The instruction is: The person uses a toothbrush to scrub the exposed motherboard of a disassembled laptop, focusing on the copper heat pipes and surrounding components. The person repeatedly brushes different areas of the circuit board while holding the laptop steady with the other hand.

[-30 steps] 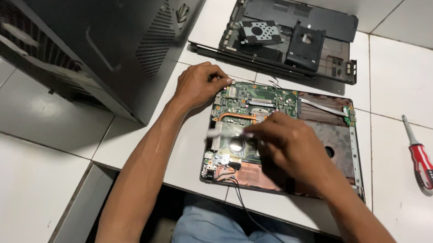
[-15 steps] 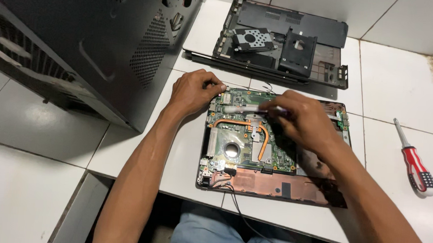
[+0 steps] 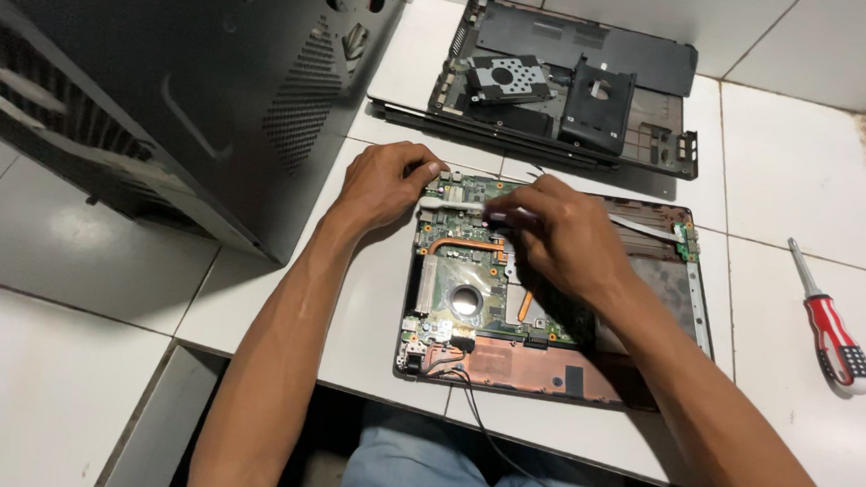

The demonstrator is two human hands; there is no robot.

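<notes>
Blue jeans (image 3: 459,481) are seen nearest, below both arms, and a thin black wire (image 3: 487,432) runs down over them from the laptop.

Just under the hands, an open laptop base (image 3: 546,366) is laid on the white floor (image 3: 33,400), with a green board (image 3: 470,286) set in it. A round fan hole (image 3: 466,300) is seen below the right hand.

The left hand (image 3: 381,185) is rested on the top left corner of the board, fingers curled; one end of a small white strip (image 3: 450,204) is touched by it. The right hand (image 3: 558,241) is laid over the middle of the board, and the other end of the strip is pinched in its fingertips.

Well to the right of the right hand, a red screwdriver (image 3: 833,333) is laid on the floor.

Past the hands, a dark laptop cover (image 3: 572,92) is laid upside down. To the left of the left hand, a big black computer case (image 3: 163,77) is stood.
</notes>
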